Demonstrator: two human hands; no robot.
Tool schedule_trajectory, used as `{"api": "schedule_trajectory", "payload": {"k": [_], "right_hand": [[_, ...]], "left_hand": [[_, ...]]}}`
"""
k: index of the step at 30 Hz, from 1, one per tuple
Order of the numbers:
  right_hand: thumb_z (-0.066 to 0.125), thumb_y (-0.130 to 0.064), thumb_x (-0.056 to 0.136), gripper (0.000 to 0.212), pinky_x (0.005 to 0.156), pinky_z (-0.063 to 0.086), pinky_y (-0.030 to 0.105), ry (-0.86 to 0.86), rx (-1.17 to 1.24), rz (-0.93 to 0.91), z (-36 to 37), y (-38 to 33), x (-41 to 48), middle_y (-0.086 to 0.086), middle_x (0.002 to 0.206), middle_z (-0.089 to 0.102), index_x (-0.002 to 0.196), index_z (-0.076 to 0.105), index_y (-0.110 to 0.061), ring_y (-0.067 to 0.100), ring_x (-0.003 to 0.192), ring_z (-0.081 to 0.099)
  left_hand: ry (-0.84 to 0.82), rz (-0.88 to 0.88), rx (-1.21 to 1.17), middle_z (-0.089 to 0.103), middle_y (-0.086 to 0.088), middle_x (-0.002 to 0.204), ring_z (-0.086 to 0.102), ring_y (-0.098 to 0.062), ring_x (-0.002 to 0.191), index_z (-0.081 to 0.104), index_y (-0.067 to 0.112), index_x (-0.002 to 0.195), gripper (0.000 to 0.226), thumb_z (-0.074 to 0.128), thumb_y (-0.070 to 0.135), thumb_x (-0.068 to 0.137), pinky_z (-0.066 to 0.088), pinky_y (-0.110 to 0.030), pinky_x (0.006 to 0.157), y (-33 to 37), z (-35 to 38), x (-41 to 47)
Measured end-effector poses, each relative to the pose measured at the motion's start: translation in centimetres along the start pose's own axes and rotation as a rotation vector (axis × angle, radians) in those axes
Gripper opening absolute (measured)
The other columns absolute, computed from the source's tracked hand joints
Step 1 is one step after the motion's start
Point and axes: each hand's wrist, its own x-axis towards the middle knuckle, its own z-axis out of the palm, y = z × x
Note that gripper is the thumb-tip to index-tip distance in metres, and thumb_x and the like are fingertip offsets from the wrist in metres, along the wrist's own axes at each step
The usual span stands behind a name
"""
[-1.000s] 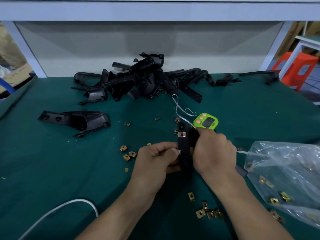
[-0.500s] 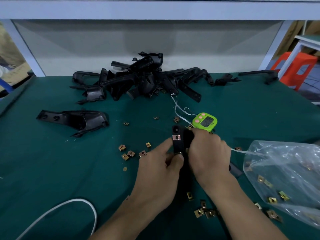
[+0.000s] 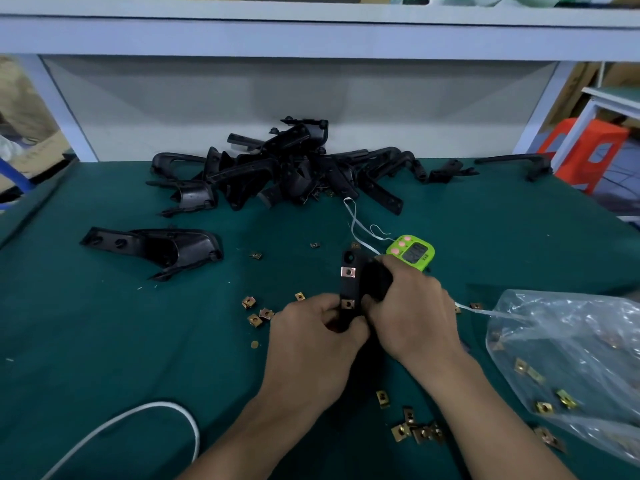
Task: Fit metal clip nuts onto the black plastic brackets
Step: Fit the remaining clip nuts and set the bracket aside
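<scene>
I hold a black plastic bracket (image 3: 350,287) upright over the green table, between both hands. Two metal clip nuts sit on its flat strip: an upper clip nut (image 3: 347,271) and a lower clip nut (image 3: 347,303). My left hand (image 3: 313,336) grips the strip's lower part, thumb beside the lower nut. My right hand (image 3: 412,311) wraps the bracket's bulky right side. Loose clip nuts (image 3: 258,311) lie left of my hands, and more clip nuts (image 3: 415,429) lie near my right forearm.
A pile of black brackets (image 3: 287,168) fills the back of the table, and one bracket (image 3: 156,249) lies apart at the left. A green timer (image 3: 412,252) sits behind my right hand. A clear bag (image 3: 571,358) of nuts lies right. A white cable (image 3: 138,415) curves at front left.
My left hand's pointing finger has curled back, and the hand now grips the strip at the lower nut. The lower clip nut now shows seated on the strip.
</scene>
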Motion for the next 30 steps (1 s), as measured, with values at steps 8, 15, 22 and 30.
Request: {"api": "schedule_trajectory", "payload": {"k": [8,15,22,30], "right_hand": [[0.062,-0.027,0.08,0.045,0.067,0.049,0.037,-0.039,0.073,-0.113,-0.6,-0.8,-0.4,-0.009,0.086,0.067,0.119,0.046,-0.045,0.03,0.082,0.063],[0.067,-0.015,0.083,0.027,0.055,0.043,0.015,-0.163,0.351,-0.039,-1.6,-1.3,0.5,-0.015,0.074,0.064,0.086,0.057,-0.039,0.005,0.069,0.058],[0.064,-0.006,0.086,0.027,0.064,0.052,0.028,-0.207,0.587,-0.001,-1.6,-4.6,-0.6,-0.006,0.08,0.072,0.092,0.066,-0.032,0.016,0.075,0.066],[0.066,-0.016,0.085,0.027,0.056,0.052,0.035,-0.24,0.572,0.007,-1.9,-6.1,-1.6,-0.005,0.076,0.071,0.103,0.065,-0.035,0.012,0.064,0.067]], "left_hand": [[0.085,0.014,0.208,0.056,0.01,0.049,0.048,-0.011,0.044,0.056,0.019,0.057,0.038,0.073,0.037,0.086,0.033,-0.03,0.046,-0.8,-0.6,1.0],[0.136,0.076,0.183,0.065,0.022,0.067,0.061,-0.006,0.063,0.069,0.04,0.087,0.013,0.066,0.028,0.091,0.044,-0.022,0.055,-0.2,-2.4,1.8],[0.23,0.191,0.003,0.065,0.044,0.095,0.062,0.018,0.091,0.063,0.051,0.125,0.044,0.074,0.028,0.09,0.047,-0.002,0.078,1.6,-4.5,2.1],[0.182,0.296,0.128,0.066,0.033,0.091,0.064,0.006,0.082,0.057,0.054,0.111,0.033,0.064,0.024,0.098,0.052,-0.011,0.068,2.3,-6.2,1.9]]}}
